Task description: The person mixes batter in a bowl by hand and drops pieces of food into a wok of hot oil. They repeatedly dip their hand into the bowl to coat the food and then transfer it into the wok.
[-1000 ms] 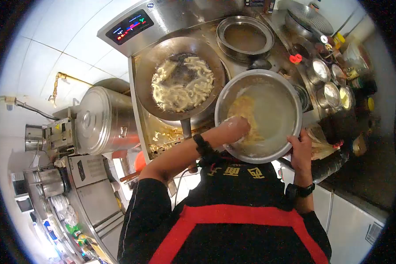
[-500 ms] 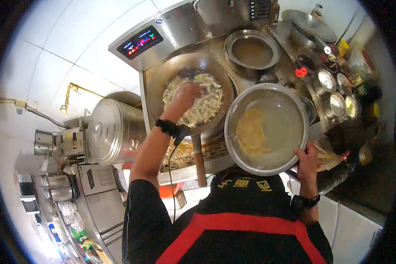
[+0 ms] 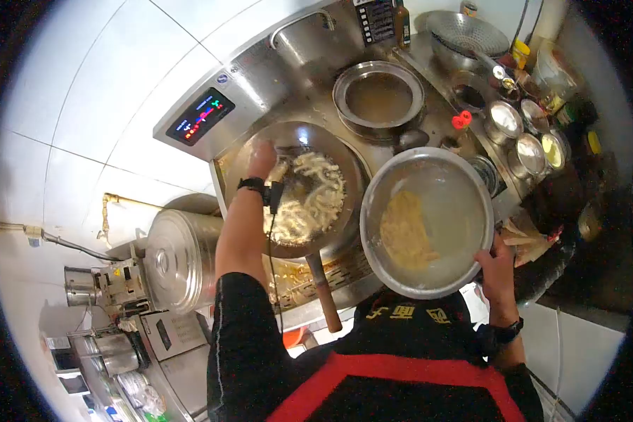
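Observation:
My left hand (image 3: pixel 262 160) is above the far left side of a wok (image 3: pixel 350 214). Its fingers look curled together, and whatever they hold is hidden. Pale battered strips (image 3: pixel 299 219) lie in the hot oil around the wok, with a darker gap in the middle. On the right, my right hand (image 3: pixel 497 271) grips the rim of a wide metal bowl (image 3: pixel 370 243), tilted toward me. Inside the bowl, a yellowish clump of coated strips (image 3: pixel 406 235) rests on one side, with thin whitish batter beside it.
A metal pot of brownish liquid (image 3: pixel 380 98) stands behind the bowl. Several seasoning tins (image 3: pixel 527 155) are at the right, near a perforated strainer (image 3: pixel 468 35). A large lidded pot (image 3: pixel 172 260) is left of the stove. The wok's wooden handle (image 3: pixel 325 302) points toward me.
My left hand has moved from the wok's middle to its far left side. The strips have spread toward the edges. The bowl sits slightly lower in view as the camera has shifted.

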A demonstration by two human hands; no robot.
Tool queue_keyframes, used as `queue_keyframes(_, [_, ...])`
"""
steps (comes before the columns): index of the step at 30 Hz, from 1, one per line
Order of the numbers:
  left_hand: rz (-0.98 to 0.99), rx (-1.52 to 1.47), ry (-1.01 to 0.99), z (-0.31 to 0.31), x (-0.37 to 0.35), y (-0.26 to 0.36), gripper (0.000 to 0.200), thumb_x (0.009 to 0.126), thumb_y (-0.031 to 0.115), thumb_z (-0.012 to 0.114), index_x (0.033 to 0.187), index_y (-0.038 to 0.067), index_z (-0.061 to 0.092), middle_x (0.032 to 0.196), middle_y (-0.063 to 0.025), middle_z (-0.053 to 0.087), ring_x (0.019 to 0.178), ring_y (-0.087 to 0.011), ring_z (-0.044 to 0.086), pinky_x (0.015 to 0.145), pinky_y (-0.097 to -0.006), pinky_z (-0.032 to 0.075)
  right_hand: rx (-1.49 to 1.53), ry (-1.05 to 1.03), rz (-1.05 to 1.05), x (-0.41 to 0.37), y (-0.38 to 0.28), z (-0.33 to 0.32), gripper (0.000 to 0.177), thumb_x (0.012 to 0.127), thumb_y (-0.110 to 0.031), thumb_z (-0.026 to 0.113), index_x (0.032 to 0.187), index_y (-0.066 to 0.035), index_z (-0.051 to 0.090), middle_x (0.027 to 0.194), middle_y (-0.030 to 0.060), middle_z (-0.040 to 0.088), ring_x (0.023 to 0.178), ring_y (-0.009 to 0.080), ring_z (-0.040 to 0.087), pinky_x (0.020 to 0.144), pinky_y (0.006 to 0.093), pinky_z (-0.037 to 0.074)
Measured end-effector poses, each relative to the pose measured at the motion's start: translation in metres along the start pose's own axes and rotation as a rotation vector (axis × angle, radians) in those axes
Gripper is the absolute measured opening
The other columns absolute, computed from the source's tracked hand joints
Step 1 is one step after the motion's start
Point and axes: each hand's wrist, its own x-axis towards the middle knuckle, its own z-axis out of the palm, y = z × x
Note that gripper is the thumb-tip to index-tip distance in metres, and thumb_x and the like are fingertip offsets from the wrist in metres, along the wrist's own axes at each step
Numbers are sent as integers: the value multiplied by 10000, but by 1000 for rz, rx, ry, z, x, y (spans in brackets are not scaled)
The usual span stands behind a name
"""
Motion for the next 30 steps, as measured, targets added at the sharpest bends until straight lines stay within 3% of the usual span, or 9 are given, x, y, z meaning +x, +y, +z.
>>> queue_keyframes(3, [-290,-273,-117,-36,8,28,251,834,119,551,1063,30,602,908,-184,593,890,-353,574,803,-457,467,155,18,151,2,-7,4,526,757,-78,574,1272,9,517,1139,116,628,1003,216,596,900,351,465])
queue_keyframes(5, [171,-268,16,-67,5,67,198,877,107,527,1022,8,618,851,-175,626,794,-320,621,661,-412,506,-88,25,29,7,4,-1,521,755,-92,580,1265,0,529,1109,114,633,972,198,596,869,326,471])
queue_keyframes(7, [97,-818,-30,-81,-14,130,202,873,104,535,1020,6,633,842,-137,631,778,-298,618,669,-380,510,8,22,126,10,1,2,513,756,-92,580,1260,-5,535,1084,109,636,950,183,593,860,316,471])
queue_keyframes(9, [-85,-672,-384,-105,-37,210,191,822,107,593,992,43,653,889,-184,625,843,-361,583,749,-419,476,126,1,195,12,-3,9,505,757,-92,580,1254,-10,541,1059,105,639,928,169,590,851,306,471])
queue_keyframes(11, [430,-729,-85,-82,-74,256,182,819,111,591,978,47,652,827,-175,613,808,-368,591,732,-429,480,152,-40,78,16,-5,16,467,766,-104,585,1221,-1,553,1032,92,638,902,145,580,837,299,473])
queue_keyframes(14, [462,-619,-135,-97,-74,321,150,802,137,608,902,44,669,758,-158,612,764,-361,614,697,-445,494,174,-59,57,18,-2,22,420,773,-109,592,1176,8,567,1025,83,642,889,145,586,820,300,477])
queue_keyframes(16, [199,-336,-571,-88,-71,341,141,772,166,637,835,47,680,777,-160,630,769,-350,631,684,-453,507,195,-60,42,18,-4,23,413,773,-109,596,1168,9,570,1015,84,646,877,151,591,812,300,481])
queue_keyframes(23, [-151,-474,-562,-38,-71,355,135,750,178,646,777,49,677,815,-194,658,754,-362,644,663,-466,519,104,-44,150,11,-4,25,441,760,-68,593,1195,0,567,988,89,656,849,172,604,785,303,495])
queue_keyframes(30, [51,-590,-374,-52,-71,357,189,753,200,660,803,19,638,724,-199,634,692,-379,631,641,-467,513,109,-26,27,20,4,16,459,763,-60,590,1217,-6,548,1032,111,631,887,185,593,804,317,488])
